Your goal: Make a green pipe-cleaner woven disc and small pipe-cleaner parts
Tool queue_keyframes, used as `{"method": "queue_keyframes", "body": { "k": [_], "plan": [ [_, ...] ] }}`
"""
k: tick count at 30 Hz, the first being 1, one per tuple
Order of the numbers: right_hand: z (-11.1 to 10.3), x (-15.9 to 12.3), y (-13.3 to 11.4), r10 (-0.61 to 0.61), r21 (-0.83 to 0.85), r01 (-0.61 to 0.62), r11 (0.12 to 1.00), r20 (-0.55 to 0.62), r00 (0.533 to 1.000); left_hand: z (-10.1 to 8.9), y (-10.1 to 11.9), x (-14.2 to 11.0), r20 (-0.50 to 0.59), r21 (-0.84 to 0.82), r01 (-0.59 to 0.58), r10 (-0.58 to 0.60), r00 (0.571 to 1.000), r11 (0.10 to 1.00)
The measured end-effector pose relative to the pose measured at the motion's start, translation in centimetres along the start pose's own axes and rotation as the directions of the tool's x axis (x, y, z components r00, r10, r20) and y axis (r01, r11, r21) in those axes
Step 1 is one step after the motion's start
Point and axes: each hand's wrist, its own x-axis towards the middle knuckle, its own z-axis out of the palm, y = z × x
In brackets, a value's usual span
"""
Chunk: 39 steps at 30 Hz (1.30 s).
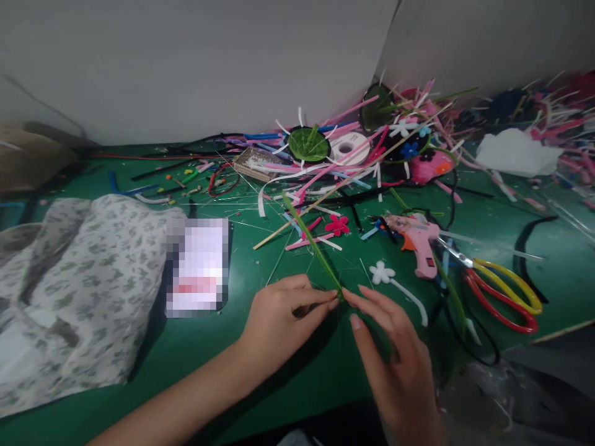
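Observation:
A green pipe cleaner (316, 249) slants up and away to the left above the green table. My left hand (283, 316) pinches its near end between thumb and fingertips. Right beside that end is my right hand (395, 347), its index fingertip touching the stem while the thumb stands apart and the fingers are spread. Just beyond the right hand lie a white pipe-cleaner flower (382, 272) with a bent white stem and a pink glue gun (421, 244). A red-pink flower (337, 225) rests farther back, past the pipe cleaner.
Scissors (504, 294) with red and yellow handles lie at the right. A phone (199, 266) and patterned cloth (102, 272) occupy the left. Along the wall spreads a heap of pipe cleaners with a white ribbon spool (348, 148) and a small box (253, 164).

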Motion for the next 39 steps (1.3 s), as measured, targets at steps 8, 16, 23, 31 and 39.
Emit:
{"method": "queue_keyframes", "body": {
  "k": [8, 16, 23, 31, 39],
  "plan": [
    [0.2, 0.6, 0.2, -0.022, -0.002, 0.023, 1.0, 0.041, 0.999, -0.1, 0.3, -0.1, 0.008, -0.02, -0.005, 0.005, 1.0, 1.0],
    [0.5, 1.9, 1.2, -0.047, -0.063, 0.05, 0.997, 0.048, 0.998, -0.2, -0.1, 0.3, 0.048, -0.001, 0.093, -0.093, 0.995, 0.996],
    [-0.1, 2.5, 2.3, -0.133, 0.007, 0.134, 0.991, 0.166, 0.977, -0.5, -0.2, 1.0, 0.017, 0.063, 0.135, -0.136, 0.991, 0.989],
    [0.0, 2.9, 2.4, -0.229, 0.0, 0.233, 0.973, 0.179, 0.957, -0.8, -0.7, 1.5, 0.122, 0.059, 0.162, -0.168, 0.978, 0.985],
    [0.3, 2.9, 1.7, -0.337, -0.077, 0.346, 0.935, 0.109, 0.935, -0.7, -0.9, 1.5, 0.113, 0.063, 0.164, -0.17, 0.979, 0.984]
  ]
}}
